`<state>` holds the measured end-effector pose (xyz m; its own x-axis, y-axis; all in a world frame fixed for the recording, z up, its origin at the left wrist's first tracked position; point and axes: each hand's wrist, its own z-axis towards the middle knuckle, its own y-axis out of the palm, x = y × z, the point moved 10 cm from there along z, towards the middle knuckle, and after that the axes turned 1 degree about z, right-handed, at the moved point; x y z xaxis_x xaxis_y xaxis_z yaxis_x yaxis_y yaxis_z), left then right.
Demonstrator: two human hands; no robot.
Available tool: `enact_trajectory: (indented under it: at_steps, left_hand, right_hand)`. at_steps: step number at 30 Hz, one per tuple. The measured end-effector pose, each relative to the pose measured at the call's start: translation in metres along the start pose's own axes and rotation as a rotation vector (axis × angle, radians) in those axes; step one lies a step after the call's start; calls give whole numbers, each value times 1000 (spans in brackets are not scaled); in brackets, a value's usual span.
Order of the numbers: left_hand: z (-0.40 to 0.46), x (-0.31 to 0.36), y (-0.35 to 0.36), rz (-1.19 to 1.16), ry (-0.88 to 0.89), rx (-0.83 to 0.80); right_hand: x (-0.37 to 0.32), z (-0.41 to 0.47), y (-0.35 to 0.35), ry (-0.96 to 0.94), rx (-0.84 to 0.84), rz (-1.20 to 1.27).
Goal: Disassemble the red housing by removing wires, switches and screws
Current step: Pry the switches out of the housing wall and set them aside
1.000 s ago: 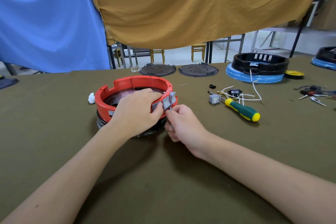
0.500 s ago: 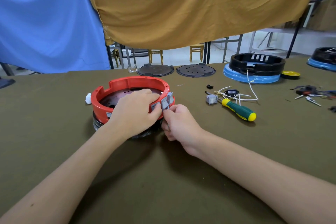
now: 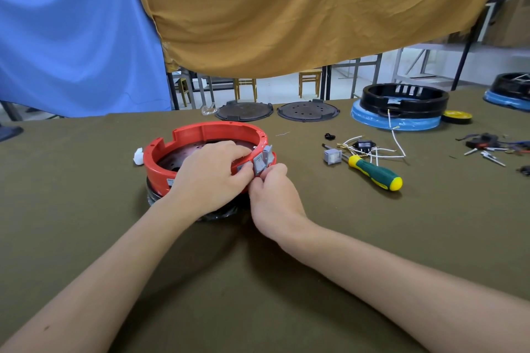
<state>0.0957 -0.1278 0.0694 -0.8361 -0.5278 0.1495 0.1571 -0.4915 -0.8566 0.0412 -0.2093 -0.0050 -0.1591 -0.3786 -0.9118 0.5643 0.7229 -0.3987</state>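
Observation:
The round red housing [image 3: 200, 132] sits on a black base on the olive table cloth. Grey rocker switches [image 3: 259, 165] stick out of its front right wall. My left hand [image 3: 209, 178] reaches over the rim, fingers curled inside the wall and thumb pressing beside the switches. My right hand [image 3: 272, 195] is just outside the wall, its fingertips pinching the lower edge of a grey switch. A removed grey switch [image 3: 332, 156] lies to the right beside loose white wires [image 3: 372, 149].
A green and yellow screwdriver [image 3: 375, 173] lies right of the housing. A black housing on a blue ring [image 3: 401, 106] and two dark round plates [image 3: 308, 111] stand at the back. Small parts [image 3: 487, 146] lie at far right. A white piece [image 3: 138, 156] sits left of the housing.
Both hands stay at the switches, with the right fingertips shifted slightly closer under the grey switch. The view has drifted a little.

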Motion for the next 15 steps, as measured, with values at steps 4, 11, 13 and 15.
enact_trajectory:
  at_steps: [4,11,13,15]
  left_hand:
    - [-1,-1,-2,12,0,3]
    - [-1,-3,1,45,-9,-26]
    - [-1,-2,2,50,-2,-35]
    - [-1,0,1,51,3,-39]
  right_hand:
    - [8,4,5,21,-165,299]
    - [-6,10,-7,-76,-314,13]
    - [-6,12,-10,-66,-278,-26]
    - [-5,12,-11,-61,-189,-73]
